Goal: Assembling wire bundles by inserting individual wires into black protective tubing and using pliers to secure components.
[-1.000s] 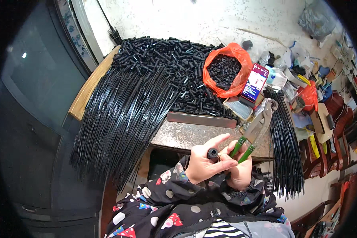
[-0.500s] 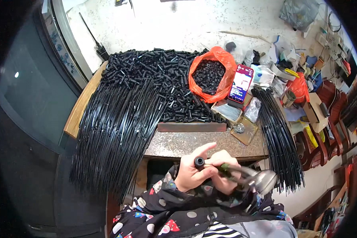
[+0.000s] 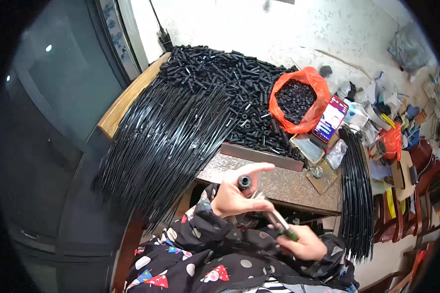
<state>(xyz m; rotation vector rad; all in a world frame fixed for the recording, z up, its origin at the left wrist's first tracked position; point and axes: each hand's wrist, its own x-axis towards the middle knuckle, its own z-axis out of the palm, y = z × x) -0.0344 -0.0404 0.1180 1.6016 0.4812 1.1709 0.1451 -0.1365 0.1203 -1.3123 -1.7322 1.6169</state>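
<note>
As seen, black tube point(image 3: 244, 182) end-on, upward.

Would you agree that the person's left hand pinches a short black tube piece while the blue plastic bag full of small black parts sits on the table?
Not quite: the plastic bag of black parts is orange-red, not blue, as the head view shows. The left hand does pinch a short black tube piece, and the bag sits on the table.

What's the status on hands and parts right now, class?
Left hand pinching a short black tube. Right hand gripping green-handled pliers. Rod bundle and tube pile ahead, untouched.
</note>
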